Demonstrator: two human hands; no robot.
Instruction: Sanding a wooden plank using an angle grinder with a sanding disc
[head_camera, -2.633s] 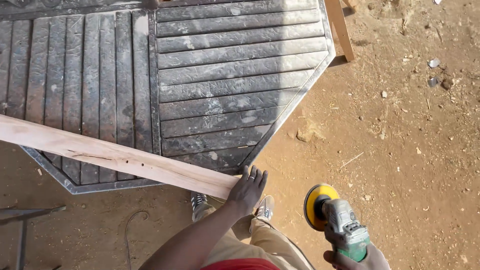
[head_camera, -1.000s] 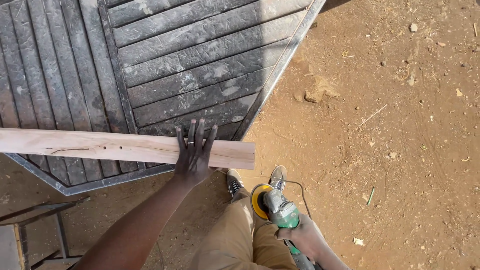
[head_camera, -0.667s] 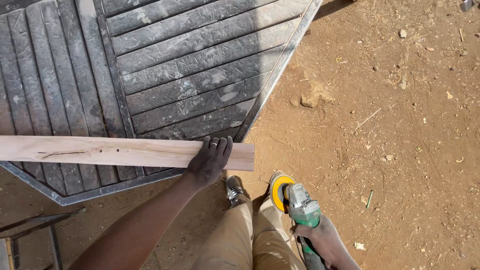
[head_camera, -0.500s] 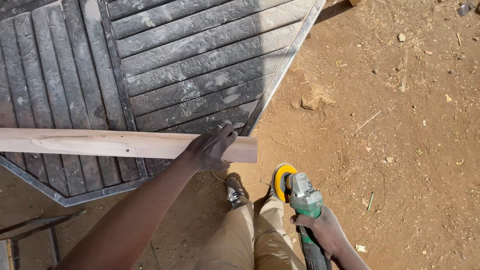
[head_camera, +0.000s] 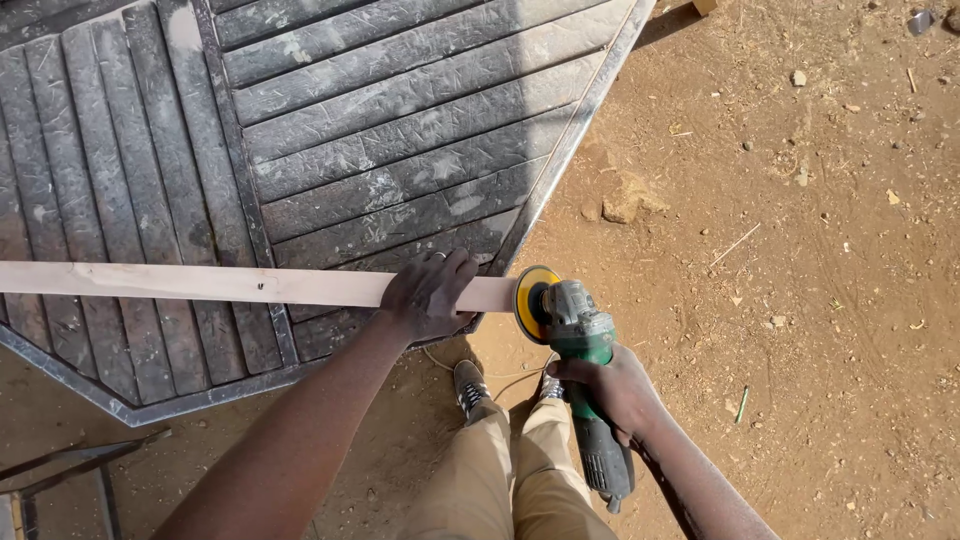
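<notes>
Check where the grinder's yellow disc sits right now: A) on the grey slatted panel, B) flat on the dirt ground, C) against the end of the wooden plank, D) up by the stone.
C: the angle grinder in the right hand has its yellow disc at the end of the wooden plank, which the left hand pins down.

Bare dirt ground (head_camera: 800, 300) lies open right; slatted panel (head_camera: 350, 150) fills left.
</notes>
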